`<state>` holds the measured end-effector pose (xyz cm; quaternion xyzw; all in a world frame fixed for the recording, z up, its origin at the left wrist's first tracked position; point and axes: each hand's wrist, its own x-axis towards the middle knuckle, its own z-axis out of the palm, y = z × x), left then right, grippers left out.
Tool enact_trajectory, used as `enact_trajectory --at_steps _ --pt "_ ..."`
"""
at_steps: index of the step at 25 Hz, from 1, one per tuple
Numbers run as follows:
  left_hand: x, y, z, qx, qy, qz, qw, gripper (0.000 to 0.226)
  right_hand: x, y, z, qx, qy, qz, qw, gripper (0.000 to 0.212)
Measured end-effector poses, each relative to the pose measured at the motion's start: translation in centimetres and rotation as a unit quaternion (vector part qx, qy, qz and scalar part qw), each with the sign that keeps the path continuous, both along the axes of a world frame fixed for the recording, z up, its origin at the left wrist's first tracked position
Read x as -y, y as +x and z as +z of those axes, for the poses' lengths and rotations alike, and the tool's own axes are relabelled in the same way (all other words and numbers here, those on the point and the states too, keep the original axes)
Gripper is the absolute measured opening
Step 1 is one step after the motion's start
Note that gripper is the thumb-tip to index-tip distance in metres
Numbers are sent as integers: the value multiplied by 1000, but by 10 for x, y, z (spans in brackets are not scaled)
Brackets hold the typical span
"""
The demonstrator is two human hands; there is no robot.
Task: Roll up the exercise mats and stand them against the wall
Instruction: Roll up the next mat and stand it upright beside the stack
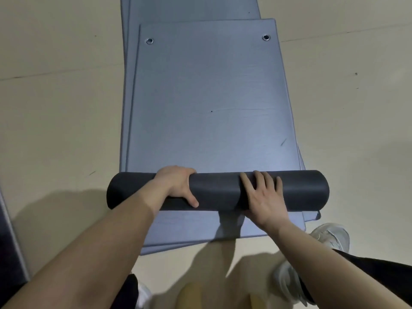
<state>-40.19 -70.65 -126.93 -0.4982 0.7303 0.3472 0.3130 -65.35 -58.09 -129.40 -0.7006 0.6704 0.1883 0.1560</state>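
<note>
Mat roll lies across stacked grey mats on the floor, left hand fingers curled round it, right hand fingers spread flat on top.

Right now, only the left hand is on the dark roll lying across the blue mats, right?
The head view shows both hands on the dark roll: the left hand grips it, the right hand lies flat on it. It does lie across the blue mats.

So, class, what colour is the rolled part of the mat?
The roll is dark grey; head view.
</note>
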Motion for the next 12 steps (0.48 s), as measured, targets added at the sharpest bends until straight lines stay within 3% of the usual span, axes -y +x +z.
enact_trajectory --at_steps 2,3,6,7,9,11,12 --pt "14 -2 1 -10 42 48 998 100 -7 5 -6 11 27 -18 999 143" --pt "13 -1 1 -20 13 68 997 98 6 3 -4 31 65 -18 997 145" --pt "-30 0 -6 -53 -261 91 959 78 65 -10 1 59 94 -33 993 146" --pt "-46 0 -9 -47 -292 69 953 85 78 -11 5 63 89 -36 993 145" --pt "-42 -2 -19 -11 -268 13 963 119 77 -12 4 70 1 -29 997 130" --pt "1 -7 -24 -9 -239 3 971 132 55 -14 -10 54 -114 -14 992 119" --pt "25 -8 -24 -22 -219 11 975 132 51 -17 -18 24 -138 3 990 124"
